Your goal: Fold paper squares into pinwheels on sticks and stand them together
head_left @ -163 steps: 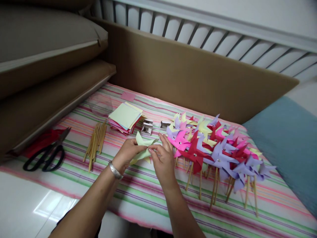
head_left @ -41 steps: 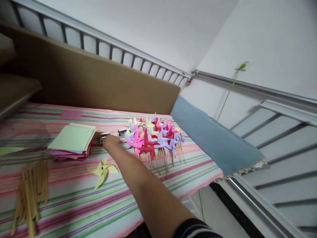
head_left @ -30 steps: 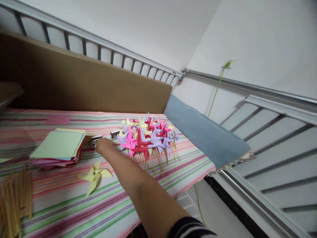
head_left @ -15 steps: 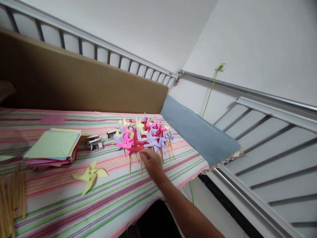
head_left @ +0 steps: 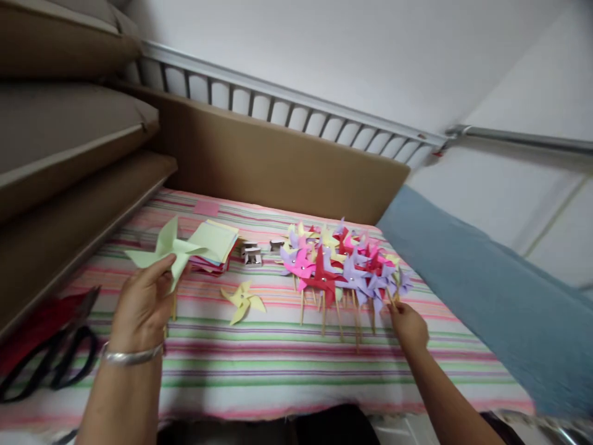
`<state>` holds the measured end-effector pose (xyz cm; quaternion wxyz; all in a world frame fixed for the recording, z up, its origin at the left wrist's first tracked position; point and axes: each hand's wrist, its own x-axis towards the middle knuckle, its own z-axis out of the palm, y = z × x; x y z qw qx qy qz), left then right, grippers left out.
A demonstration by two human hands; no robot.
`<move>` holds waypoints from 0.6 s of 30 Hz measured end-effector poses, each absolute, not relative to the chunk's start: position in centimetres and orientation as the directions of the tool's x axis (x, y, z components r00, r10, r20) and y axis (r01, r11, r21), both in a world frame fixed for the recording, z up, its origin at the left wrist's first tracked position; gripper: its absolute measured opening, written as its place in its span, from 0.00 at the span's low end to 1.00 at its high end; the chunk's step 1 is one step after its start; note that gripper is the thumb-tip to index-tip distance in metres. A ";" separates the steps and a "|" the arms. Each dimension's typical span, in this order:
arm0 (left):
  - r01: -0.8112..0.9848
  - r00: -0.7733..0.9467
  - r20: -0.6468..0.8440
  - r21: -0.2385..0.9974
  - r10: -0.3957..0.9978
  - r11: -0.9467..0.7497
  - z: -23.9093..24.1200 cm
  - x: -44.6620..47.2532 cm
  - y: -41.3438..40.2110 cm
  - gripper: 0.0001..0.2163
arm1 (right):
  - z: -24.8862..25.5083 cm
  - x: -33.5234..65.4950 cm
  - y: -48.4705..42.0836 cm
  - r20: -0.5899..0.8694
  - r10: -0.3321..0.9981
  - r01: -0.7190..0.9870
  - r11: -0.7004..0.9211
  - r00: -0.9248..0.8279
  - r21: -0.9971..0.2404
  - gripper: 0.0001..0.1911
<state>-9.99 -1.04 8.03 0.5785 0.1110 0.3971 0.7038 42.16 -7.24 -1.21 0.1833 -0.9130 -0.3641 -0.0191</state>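
Observation:
On the left, my left hand (head_left: 142, 303) is closed on a pale green paper pinwheel (head_left: 167, 241), raised above the striped cloth (head_left: 278, 364). Whether it has a stick is hard to make out. My right hand (head_left: 410, 327) pinches a thin wooden stick at the right edge of a crowded group of paper pinwheels (head_left: 324, 279), coloured red, pink, purple and yellow. Several purple ones lie closest to those fingers. Between the hands, a loose yellow pinwheel (head_left: 242, 301) rests flat, with no stick visible. Behind it is a stack of coloured paper squares (head_left: 215, 238).
Small open boxes (head_left: 252, 255) stand beside the paper stack. Black-handled scissors (head_left: 74, 358) lie at the left, near something red (head_left: 34, 324). A brown board (head_left: 278, 164) lines the back; thick brown-edged slabs (head_left: 69, 130) rise at left. Blue fabric (head_left: 449, 278) borders the right.
The view has swung left. My right hand has moved from beside the red pinwheel to the group's right edge. My left hand has come into view with the green pinwheel.

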 end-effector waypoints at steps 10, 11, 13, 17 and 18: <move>-0.694 -0.360 -0.281 0.718 0.890 -0.054 7.1 -10.5 -0.5 0.08 | 1.7 41.3 -10.5 0.280 0.563 0.628 -0.679 0.778 -0.380 0.22; -0.694 -0.354 -0.279 0.719 0.893 -0.050 7.1 -10.5 -0.6 0.08 | 2.0 39.8 -11.0 0.305 0.585 0.658 -0.633 0.751 -0.407 0.22; -0.698 -0.356 -0.283 0.714 0.890 -0.052 7.4 -10.4 -0.7 0.09 | 2.0 35.5 -11.9 0.292 0.700 0.726 -0.463 0.652 -0.509 0.23; -0.710 -0.364 -0.253 0.699 0.896 -0.091 7.8 -10.2 -1.0 0.10 | -0.2 23.7 -12.2 0.000 0.975 0.682 -0.154 0.220 -0.715 0.24; -0.715 -0.359 -0.243 0.692 0.901 -0.098 7.8 -10.2 -1.0 0.09 | -0.8 20.7 -11.9 -0.004 0.993 0.670 -0.085 0.121 -0.737 0.23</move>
